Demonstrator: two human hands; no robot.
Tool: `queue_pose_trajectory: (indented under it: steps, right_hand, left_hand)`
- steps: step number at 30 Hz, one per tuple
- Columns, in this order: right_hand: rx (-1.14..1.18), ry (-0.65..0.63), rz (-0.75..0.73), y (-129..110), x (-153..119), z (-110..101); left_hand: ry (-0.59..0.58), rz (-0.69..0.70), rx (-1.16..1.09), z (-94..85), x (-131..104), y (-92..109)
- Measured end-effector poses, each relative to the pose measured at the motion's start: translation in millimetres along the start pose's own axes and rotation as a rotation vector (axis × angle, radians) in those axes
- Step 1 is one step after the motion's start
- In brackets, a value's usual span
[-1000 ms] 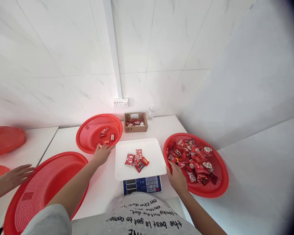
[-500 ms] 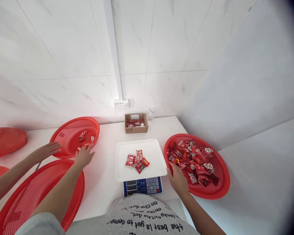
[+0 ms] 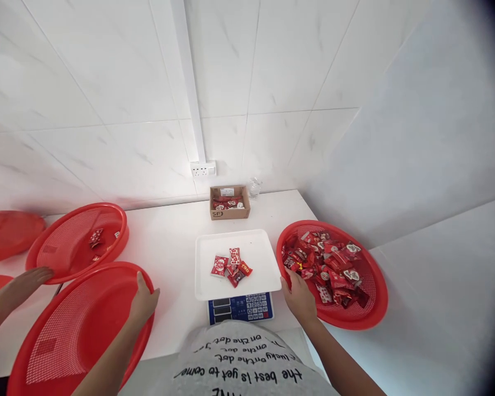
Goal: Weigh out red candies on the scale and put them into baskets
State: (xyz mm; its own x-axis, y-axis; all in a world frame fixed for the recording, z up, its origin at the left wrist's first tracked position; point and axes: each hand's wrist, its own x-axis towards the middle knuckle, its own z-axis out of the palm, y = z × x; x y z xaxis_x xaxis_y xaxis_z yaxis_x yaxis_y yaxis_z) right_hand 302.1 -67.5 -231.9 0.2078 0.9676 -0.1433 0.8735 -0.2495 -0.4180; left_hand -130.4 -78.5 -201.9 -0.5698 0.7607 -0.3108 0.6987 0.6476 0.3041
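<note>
My left hand [image 3: 144, 301] is closed on the right rim of a red plastic basket [image 3: 103, 316] at the front left, its thumb raised along the edge. Nothing shows inside this mesh-sided basket. My right hand [image 3: 300, 297] grips the left rim of another red basket [image 3: 375, 302], which holds many red-wrapped sweets [image 3: 332, 269]. Between my hands a white tray [image 3: 253, 239] rests on a blue scale [image 3: 241, 308]. Several small wrapped sweets [image 3: 234, 268] lie in a cluster on the tray.
At the far left, a co-worker's hand [image 3: 37, 274] touches a red basket [image 3: 124, 220] holding a few packets. A cardboard box [image 3: 230, 214] of sweets and a clear plastic item [image 3: 254, 187] stand by the wall. A red bag [image 3: 16, 234] lies at the left edge.
The far-left basket has shifted left, along with the co-worker's hand. My left hand has come back toward me onto the near basket's rim, and that basket sits slightly farther right. My right hand stays put.
</note>
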Motion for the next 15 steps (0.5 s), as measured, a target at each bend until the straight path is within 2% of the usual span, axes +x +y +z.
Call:
queue_pose_trajectory:
  steps: [3, 8, 11, 15]
  right_hand:
    - [0.006, -0.007, 0.005, -2, 0, -2]
    - [0.017, -0.013, 0.01, -3, -1, -3]
    - [0.015, -0.009, 0.018, -2, -1, -2]
    - [0.024, -0.006, 0.013, -1, -1, -2]
  left_hand:
    - [-0.118, 0.073, 0.032, 6.5, -18, 20]
    - [-0.239, 0.214, -0.038, 14.6, -43, 44]
    - [-0.286, 0.282, -0.031, 19.0, -51, 48]
    - [-0.32, 0.354, 0.061, 23.7, -54, 42]
